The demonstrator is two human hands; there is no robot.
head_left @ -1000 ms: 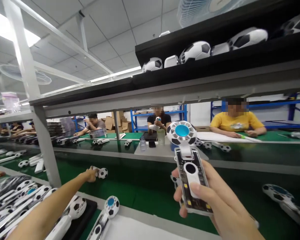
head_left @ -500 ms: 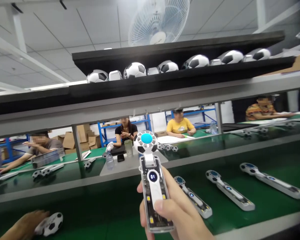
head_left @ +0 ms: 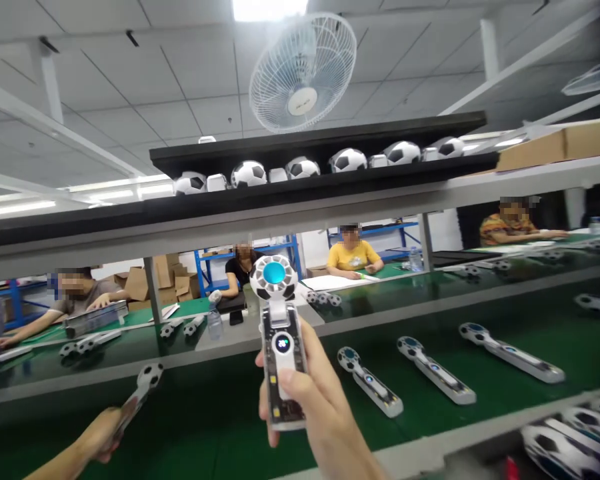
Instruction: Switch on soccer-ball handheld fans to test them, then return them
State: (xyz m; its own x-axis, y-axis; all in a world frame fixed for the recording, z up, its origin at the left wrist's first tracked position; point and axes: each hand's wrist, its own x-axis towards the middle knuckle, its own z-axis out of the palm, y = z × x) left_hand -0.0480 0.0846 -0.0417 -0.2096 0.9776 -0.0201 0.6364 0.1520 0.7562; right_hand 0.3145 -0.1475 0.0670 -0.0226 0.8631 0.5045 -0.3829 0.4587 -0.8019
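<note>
My right hand (head_left: pixel 307 393) holds a handheld fan (head_left: pixel 281 340) upright in front of me, thumb on its white front strip. This fan has a soccer-ball head with slots around a turquoise disc, a clear-fronted handle and a small lit round display. At lower left, my left hand (head_left: pixel 103 433) grips another soccer-ball fan (head_left: pixel 139 393) by its handle, tilted up to the right, its patterned back facing me. To the right of my right hand, several fans lie on the green conveyor belt (head_left: pixel 205 413), the nearest fan (head_left: pixel 370 383) with its display lit.
A black foam-lined shelf (head_left: pixel 300 193) with several soccer-ball heads crosses above the belt. More fans (head_left: pixel 570 440) lie at lower right. Co-workers sit across the line, one in a yellow shirt (head_left: pixel 354 257). A water bottle (head_left: pixel 214 323) stands opposite. A large fan (head_left: pixel 303 73) hangs overhead.
My left hand has raised its fan from low at the belt to a tilted, upright pose. The right-hand fan's display reads differently from the earlier 01. The view has shifted up and to the right.
</note>
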